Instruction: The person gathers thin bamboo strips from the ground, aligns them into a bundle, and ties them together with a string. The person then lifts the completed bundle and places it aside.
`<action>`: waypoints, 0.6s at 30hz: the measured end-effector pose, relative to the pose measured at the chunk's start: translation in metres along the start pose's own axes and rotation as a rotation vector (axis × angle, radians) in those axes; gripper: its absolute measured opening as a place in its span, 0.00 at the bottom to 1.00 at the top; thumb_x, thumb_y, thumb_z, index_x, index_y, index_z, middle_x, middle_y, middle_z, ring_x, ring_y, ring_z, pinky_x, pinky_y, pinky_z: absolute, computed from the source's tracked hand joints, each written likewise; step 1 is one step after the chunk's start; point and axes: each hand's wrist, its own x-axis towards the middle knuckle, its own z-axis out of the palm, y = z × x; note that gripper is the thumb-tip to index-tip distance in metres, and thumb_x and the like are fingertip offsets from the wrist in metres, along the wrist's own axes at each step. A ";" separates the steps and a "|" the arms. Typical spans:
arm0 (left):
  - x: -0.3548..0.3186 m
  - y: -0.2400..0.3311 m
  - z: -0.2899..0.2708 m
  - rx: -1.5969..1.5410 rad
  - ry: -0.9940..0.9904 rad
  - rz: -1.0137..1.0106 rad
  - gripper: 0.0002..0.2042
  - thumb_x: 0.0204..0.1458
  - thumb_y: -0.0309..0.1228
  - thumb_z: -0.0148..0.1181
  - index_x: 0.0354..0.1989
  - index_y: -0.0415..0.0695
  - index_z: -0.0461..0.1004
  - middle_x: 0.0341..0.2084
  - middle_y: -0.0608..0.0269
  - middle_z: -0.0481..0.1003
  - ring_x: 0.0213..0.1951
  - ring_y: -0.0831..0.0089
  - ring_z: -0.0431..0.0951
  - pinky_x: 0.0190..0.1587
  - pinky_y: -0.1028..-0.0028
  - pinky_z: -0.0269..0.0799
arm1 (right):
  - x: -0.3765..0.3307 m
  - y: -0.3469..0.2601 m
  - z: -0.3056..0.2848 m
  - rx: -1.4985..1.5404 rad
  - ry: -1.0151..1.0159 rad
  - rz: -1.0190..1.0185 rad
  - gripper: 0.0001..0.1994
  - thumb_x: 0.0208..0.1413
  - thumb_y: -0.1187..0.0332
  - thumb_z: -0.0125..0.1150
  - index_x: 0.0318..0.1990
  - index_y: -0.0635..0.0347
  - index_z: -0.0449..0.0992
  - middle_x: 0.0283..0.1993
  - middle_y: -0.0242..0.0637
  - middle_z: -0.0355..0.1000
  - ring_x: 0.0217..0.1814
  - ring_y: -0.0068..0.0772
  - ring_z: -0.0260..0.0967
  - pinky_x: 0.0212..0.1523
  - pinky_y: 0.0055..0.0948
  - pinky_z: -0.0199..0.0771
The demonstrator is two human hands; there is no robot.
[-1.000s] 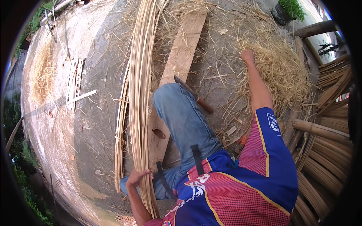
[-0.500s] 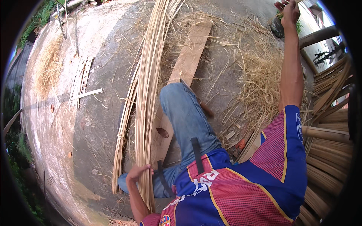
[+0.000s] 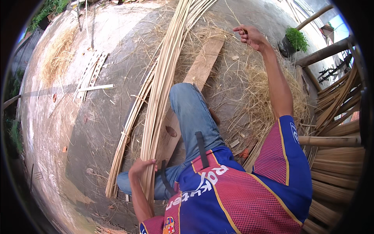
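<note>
A long bundle of pale, thin split strips, like bamboo (image 3: 163, 89), runs from my lap away to the far edge of the view. My left hand (image 3: 142, 167) is closed round its near end, over my bent leg. My right arm reaches far out, and my right hand (image 3: 252, 38) is raised with the fingers curled in. A thin pale strip (image 3: 233, 15) slants up and left from those fingers. Under the long bundle and to its left lies a tied bundle of strips (image 3: 125, 134). A wooden plank (image 3: 202, 64) slopes beneath my raised knee.
Loose shavings (image 3: 269, 97) are heaped on the concrete floor to the right, with another pile (image 3: 58, 54) far left. Flat slats (image 3: 91, 74) lie left of the bundles. A potted plant (image 3: 297, 39) stands far right. More strips (image 3: 335, 163) are stacked beside a pole (image 3: 331, 141) at right.
My right hand has swung left from the far right edge, toward the bundle's far end, fingers now more curled. My left hand stays on the bundle's near end. The view has shifted slightly.
</note>
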 end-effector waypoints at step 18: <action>-0.001 0.007 -0.003 0.016 -0.031 -0.037 0.11 0.56 0.32 0.68 0.37 0.37 0.77 0.26 0.55 0.81 0.28 0.65 0.83 0.35 0.67 0.80 | -0.087 0.166 0.113 0.283 -0.108 0.420 0.18 0.75 0.61 0.45 0.61 0.64 0.71 0.28 0.21 0.55 0.21 0.10 0.46 0.18 0.13 0.49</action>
